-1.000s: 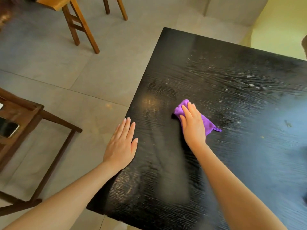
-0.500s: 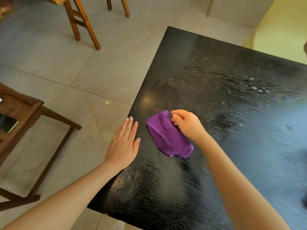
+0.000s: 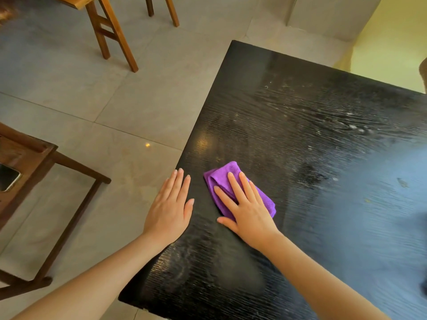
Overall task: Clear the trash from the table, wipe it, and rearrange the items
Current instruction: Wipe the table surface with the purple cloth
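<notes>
A black wood-grain table (image 3: 300, 139) fills the right half of the view, with pale smears and small specks across its far side. A folded purple cloth (image 3: 221, 176) lies near the table's left edge. My right hand (image 3: 245, 204) presses flat on the cloth, fingers spread and pointing away from me. My left hand (image 3: 171, 204) rests flat and empty on the table's left edge, just left of the cloth.
Grey floor tiles lie left of the table. A dark wooden chair (image 3: 34, 172) with a phone (image 3: 8, 179) on its seat stands at the left. A lighter wooden stool (image 3: 111, 31) stands at the top left. A yellow wall (image 3: 388, 42) rises behind the table.
My right hand pinched the cloth and dragged it left and nearer, then laid it folded near the left edge and went flat on it. My left hand stayed in place.
</notes>
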A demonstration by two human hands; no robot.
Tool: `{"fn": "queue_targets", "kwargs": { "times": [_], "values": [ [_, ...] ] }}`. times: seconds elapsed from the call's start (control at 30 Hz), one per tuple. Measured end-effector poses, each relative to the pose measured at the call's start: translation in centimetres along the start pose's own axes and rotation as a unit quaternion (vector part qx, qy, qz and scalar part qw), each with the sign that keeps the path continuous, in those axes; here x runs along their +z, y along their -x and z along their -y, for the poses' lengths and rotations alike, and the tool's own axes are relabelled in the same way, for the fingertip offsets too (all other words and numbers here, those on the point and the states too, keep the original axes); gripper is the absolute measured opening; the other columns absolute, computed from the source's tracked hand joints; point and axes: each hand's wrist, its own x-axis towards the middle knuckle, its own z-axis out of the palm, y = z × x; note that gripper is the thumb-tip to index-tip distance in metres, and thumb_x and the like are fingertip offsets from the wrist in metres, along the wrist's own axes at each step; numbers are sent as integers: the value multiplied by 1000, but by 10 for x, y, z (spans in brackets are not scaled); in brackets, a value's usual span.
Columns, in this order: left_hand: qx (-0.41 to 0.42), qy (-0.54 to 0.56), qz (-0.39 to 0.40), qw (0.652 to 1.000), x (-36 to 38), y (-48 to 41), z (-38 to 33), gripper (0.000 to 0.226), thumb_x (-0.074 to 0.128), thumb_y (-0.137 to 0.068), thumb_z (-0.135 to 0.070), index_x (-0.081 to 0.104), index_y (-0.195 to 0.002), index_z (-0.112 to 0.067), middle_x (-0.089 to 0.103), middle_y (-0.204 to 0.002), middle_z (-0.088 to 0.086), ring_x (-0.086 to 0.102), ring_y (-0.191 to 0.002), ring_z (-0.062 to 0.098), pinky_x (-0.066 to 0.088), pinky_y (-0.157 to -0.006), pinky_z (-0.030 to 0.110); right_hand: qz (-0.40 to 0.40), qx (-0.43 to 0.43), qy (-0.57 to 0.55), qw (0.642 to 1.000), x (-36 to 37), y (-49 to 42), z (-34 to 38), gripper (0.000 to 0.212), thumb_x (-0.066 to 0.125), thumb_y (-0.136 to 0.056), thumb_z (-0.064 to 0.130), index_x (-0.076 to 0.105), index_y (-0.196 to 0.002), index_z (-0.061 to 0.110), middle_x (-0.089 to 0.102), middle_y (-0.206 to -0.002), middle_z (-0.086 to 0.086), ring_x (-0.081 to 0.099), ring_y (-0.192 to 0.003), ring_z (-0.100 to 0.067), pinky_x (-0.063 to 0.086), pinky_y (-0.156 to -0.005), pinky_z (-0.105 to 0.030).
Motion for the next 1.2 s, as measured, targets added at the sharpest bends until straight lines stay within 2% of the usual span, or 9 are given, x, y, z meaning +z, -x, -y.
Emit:
{"fn": "queue_targets", "kwargs": {
  "times": [0.17, 0.27, 0.4, 0.57, 0.77, 0.97, 1.1, 1.2],
  "values": [
    [0, -7, 0, 1000, 3, -1, 0, 60, 26, -95, -39, 32, -144, -4, 29, -153, 15, 24, -144, 26, 13, -115, 38, -25, -1, -6, 1000, 1, -37, -19, 61, 24, -93, 55, 32, -145, 24, 28, -155, -4, 22, -143, -28, 16, -115, -41],
    [0, -14, 5, 1000, 4, 0, 1, 60, 25, -96, -39, 30, -146, -5, 26, -155, 15, 22, -145, 26, 14, -115, 40, -22, 1, -5, 1000, -6, -74, -32, 60, 23, -93, 50, 36, -143, 21, 32, -153, -5, 26, -142, -29, 24, -116, -43],
    [2, -12, 6, 1000, 4, 0, 1, 60, 21, -97, -41, 30, -145, -6, 27, -154, 14, 22, -144, 26, 12, -115, 40, -47, 54, -68, 995, -18, -132, -69, 52, 38, -97, 37, 31, -145, 20, 20, -157, -7, 17, -145, -28, 19, -119, -41],
    [2, 2, 6, 1000, 3, 0, 0, 61, 14, -99, -41, 29, -146, -6, 26, -155, 13, 22, -144, 26, 13, -115, 40, -83, 121, -102, 984, -30, -183, -108, 50, 42, -97, 30, 34, -143, 14, 29, -153, -13, 23, -142, -31, 22, -117, -41],
    [2, -14, 14, 1000, 2, 0, 1, 61, 12, -99, -41, 29, -145, -4, 26, -154, 15, 21, -144, 27, 4, -116, 36, -126, 59, -162, 977, -25, -164, -84, 36, 48, -95, 19, 55, -130, 14, 53, -136, -13, 50, -122, -34, 37, -103, -38],
    [1, -13, 24, 1000, -1, -2, 1, 64, 7, -99, -41, 31, -144, -2, 29, -153, 16, 23, -143, 27, 2, -117, 32, -102, -11, -191, 976, -19, -117, -59, 38, 43, -93, 32, 63, -121, 17, 59, -131, -9, 57, -113, -30, 43, -95, -32],
    [-3, -1, 17, 1000, -1, -1, 1, 64, 8, -98, -40, 31, -144, -2, 28, -153, 16, 22, -143, 25, -1, -117, 29, -105, -46, -200, 973, -10, -70, -38, 37, 43, -92, 30, 65, -117, 16, 61, -129, -7, 60, -109, -25, 41, -95, -26],
    [-4, -7, 10, 1000, 1, -2, 2, 64, 8, -98, -40, 31, -144, -2, 28, -153, 16, 21, -143, 25, 1, -116, 29, -115, -63, -221, 966, -1, -31, -20, 40, 37, -97, 35, 66, -115, 15, 63, -126, -8, 56, -114, -21, 35, -100, -23]
  ]
}}
